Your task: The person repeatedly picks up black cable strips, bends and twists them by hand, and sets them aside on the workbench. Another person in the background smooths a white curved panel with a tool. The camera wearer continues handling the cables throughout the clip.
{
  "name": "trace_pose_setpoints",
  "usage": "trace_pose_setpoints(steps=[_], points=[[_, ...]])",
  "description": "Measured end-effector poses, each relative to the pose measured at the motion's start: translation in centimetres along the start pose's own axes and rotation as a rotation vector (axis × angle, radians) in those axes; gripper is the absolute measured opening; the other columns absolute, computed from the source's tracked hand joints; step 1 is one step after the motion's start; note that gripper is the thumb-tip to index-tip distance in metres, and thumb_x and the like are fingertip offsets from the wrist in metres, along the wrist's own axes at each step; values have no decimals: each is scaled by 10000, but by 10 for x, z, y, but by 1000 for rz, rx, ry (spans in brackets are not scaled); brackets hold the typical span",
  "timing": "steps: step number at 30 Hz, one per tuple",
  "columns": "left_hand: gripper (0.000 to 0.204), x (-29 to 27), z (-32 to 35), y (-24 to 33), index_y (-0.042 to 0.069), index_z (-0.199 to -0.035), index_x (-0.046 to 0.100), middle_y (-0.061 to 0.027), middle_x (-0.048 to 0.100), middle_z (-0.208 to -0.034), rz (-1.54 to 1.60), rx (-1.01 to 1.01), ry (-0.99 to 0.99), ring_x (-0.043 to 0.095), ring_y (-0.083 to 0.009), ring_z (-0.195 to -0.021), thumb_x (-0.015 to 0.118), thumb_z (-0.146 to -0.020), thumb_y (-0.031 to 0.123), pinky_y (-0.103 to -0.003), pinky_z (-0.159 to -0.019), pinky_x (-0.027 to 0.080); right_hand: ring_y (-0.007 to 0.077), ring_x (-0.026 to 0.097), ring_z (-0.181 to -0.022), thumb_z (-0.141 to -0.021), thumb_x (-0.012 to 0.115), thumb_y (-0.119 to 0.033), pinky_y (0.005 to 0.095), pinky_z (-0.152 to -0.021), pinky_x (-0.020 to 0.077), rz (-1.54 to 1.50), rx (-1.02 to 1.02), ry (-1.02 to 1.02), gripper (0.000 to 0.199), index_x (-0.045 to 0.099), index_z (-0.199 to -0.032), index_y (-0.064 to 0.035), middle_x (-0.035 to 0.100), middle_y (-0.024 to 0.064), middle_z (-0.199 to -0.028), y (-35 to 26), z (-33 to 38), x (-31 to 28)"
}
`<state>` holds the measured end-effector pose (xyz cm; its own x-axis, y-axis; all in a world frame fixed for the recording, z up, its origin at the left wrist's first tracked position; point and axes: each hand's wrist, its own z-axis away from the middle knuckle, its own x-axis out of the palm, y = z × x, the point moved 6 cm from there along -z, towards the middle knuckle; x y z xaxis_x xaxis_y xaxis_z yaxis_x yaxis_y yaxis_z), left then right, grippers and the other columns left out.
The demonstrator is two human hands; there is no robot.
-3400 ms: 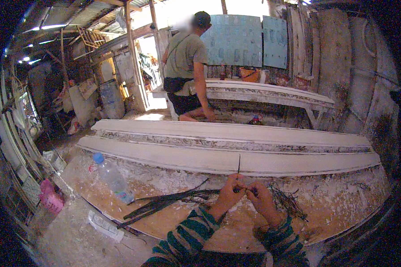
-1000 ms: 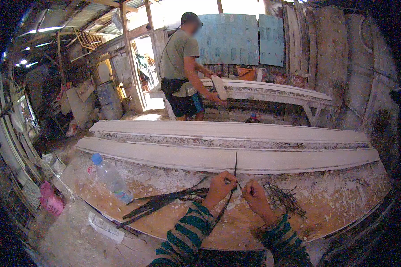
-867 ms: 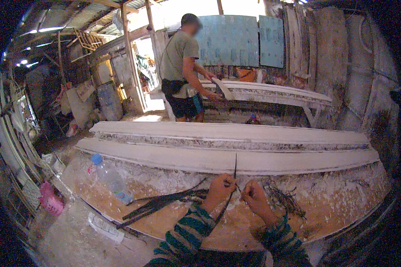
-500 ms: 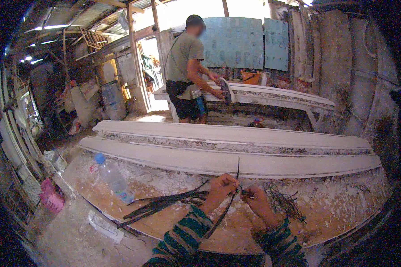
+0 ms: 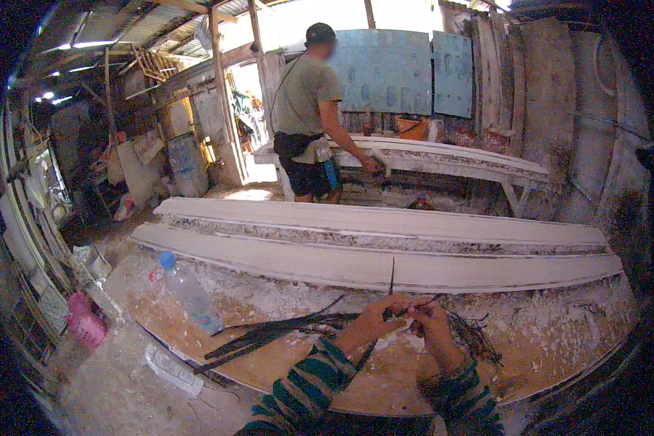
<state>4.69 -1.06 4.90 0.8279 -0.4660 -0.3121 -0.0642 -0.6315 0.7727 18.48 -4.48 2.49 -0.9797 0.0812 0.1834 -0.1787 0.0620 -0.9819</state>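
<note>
Head view: your left hand (image 5: 374, 322) pinches the dark strip (image 5: 393, 276), pointing lengthwise away from you, your curled right hand (image 5: 434, 323) just beside, its hold unclear.

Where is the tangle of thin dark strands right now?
In the head view, the tangle of thin dark strands lies right of centre on the worktable, just right of the right hand, on the near side of the white boards.
</note>
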Motion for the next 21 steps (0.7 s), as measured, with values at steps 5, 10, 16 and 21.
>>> trace_pose_setpoints(steps=[5,10,16,21], points=[[318,-8,3,-23,90,-1058,584,-30,593,-850,48,-309,103,546,-138,-792,604,-744,41,-270,-746,448,79,537,-651,-799,631,-160,207,-532,377,73,-70,72,136,541,-881,-100,606,12,-772,-14,1,-6],[264,-24,-1,-41,72,-993,595,-18,601,-808,-54,-210,182,545,-130,-754,619,-731,40,-265,-717,452,94,542,-775,-788,636,-135,236,-665,401,-44,-74,60,129,540,-871,-111,589,-7,-820,-21,1,-10],[174,-31,4,-55,35,-873,611,-45,607,-734,-9,-355,256,549,-135,-668,673,-740,129,-283,-643,448,137,558,-821,-796,615,-103,284,-733,439,-266,-138,0,108,536,-870,-94,566,12,-857,-25,5,-6],[192,-37,6,-50,18,-760,623,-77,607,-653,-295,-411,251,551,-155,-605,678,-752,201,-306,-567,424,190,581,-873,-804,599,-97,322,-794,456,-284,-252,-231,132,589,-920,-36,605,65,-904,-33,10,3]])
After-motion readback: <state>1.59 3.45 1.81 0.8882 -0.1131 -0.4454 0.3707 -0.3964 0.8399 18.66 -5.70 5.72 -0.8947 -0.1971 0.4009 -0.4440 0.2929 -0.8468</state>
